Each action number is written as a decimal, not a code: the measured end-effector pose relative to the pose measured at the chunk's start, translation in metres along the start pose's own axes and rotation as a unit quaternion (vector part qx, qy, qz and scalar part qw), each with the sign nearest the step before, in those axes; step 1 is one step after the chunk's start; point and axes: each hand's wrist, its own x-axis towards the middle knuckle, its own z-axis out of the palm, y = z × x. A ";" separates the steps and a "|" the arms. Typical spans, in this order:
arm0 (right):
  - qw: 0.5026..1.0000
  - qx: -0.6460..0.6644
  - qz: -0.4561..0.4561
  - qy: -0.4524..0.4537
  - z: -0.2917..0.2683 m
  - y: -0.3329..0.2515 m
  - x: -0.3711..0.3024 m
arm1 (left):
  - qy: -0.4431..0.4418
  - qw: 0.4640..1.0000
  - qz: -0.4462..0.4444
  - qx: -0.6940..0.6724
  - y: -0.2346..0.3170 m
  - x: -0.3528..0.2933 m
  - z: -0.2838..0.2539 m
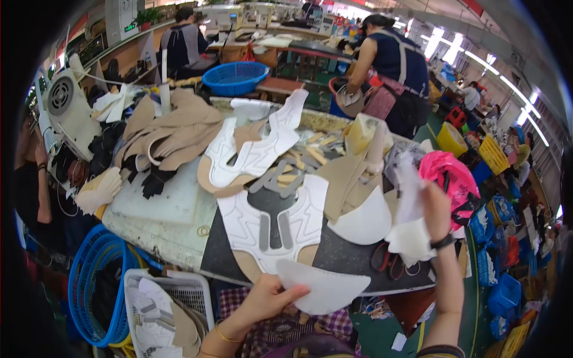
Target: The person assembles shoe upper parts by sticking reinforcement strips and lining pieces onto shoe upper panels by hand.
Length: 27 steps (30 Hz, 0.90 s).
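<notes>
White half-moon piece [325, 289] first: matte white, smooth, thin, long edge nearly straight, other edge curved. I have it above the table's near edge, hanging partly past it, left end over the tan toe of a white shoe upper [239, 224].

My left hand [268, 299] is closed in a pinch, thumb on top of the piece's left end, fingers curled under. My right hand [437, 209] is up by the table's right end, at a bundle of translucent white sheets [407, 179]; motion blur, so I can't tell how open it is or whether it grips any.

The upper lies on a dark mat [343, 256] along the near edge: white panels, stitched zigzag lines, two grey strips down the middle. A second white upper [262, 149] lies behind it, toward the far edge. Tan-and-white pieces [361, 218] sit right of the uppers, red-handled scissors [388, 261] near the right near corner, pink bag [444, 173] at the right edge. Tan pieces [179, 128] heap toward the far left corner.

Writing: a green-lit sign [129, 27] on the back wall, too small for me to read.
</notes>
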 end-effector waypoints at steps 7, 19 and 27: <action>0.894 0.285 -0.174 -0.298 0.018 -0.095 -0.022 | -0.044 0.965 -0.138 -0.219 -0.005 0.008 0.004; 0.719 0.528 0.057 -0.448 0.040 -0.129 -0.039 | -0.097 0.946 0.192 0.242 0.008 -0.008 0.003; 0.842 0.452 0.063 -0.286 0.042 -0.145 -0.031 | 0.009 0.961 0.173 0.216 0.020 -0.005 0.014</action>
